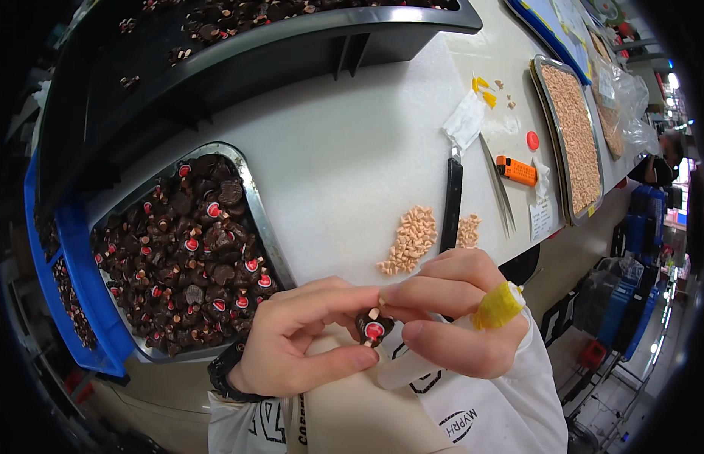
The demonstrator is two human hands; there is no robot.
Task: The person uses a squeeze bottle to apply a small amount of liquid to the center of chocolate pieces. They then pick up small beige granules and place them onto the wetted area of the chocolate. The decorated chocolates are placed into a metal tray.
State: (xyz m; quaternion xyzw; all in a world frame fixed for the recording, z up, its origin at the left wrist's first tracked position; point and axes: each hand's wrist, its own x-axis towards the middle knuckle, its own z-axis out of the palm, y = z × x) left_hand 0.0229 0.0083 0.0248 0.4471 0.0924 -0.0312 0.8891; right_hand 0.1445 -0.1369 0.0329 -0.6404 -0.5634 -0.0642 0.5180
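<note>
Low in the middle, my left hand (303, 337) pinches a small dark brown part (373, 330) between thumb and fingers. This part has a round red-and-white face, with a pale beige bit at its upper edge. Against that upper edge, the fingertips of my right hand (461, 318) are pinched together; whatever they hold is too small and hidden to name. One right finger wears a yellow wrap (497, 306). Just beyond my hands lies a pile of small beige pieces (412, 240), with a smaller beige heap (468, 231) across a black-handled tool (452, 200).
At left, a metal tray (253, 193) holds many similar dark parts, beside blue bins (94, 280). A large black bin (284, 57) spans the back. Tweezers (500, 189), an orange box cutter (517, 171), a red cap (533, 141) and a tray of beige pieces (539, 83) lie right.
</note>
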